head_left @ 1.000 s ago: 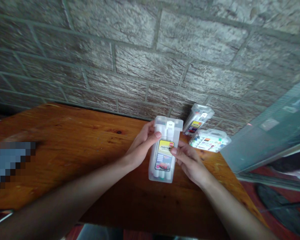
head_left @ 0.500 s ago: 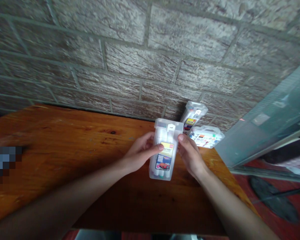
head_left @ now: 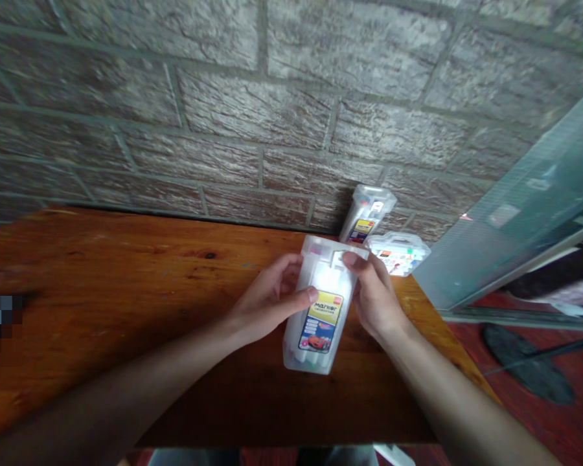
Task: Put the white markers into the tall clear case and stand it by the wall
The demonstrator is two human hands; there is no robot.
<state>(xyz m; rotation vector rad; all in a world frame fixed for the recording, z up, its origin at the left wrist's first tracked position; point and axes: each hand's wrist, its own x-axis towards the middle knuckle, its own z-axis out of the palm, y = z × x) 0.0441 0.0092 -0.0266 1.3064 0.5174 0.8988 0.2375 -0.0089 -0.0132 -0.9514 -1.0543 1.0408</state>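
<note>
A clear plastic marker case [head_left: 315,275] is held up over the wooden table, tilted slightly, its lid at the top and a yellow and blue "Marker" label with a red car on its front. White markers show through the walls. My left hand [head_left: 276,298] grips its left side, thumb across the front by the label. At the upper right, my right hand [head_left: 376,288] is closed on the case, with the thumb on the white latch at the lid. The fingers behind the case are partly hidden.
A second marker case [head_left: 366,213] stands against the brick wall [head_left: 214,142]. Beside it is a wide clear case with a handle [head_left: 401,255] near the right edge of the wooden table [head_left: 126,278]. A glass panel [head_left: 505,200] rises at the right, with a black round base [head_left: 525,362] on the floor.
My right thumb has moved up and inward onto the latch. The held case has come a little closer and tilts more. The view has shifted slightly.
</note>
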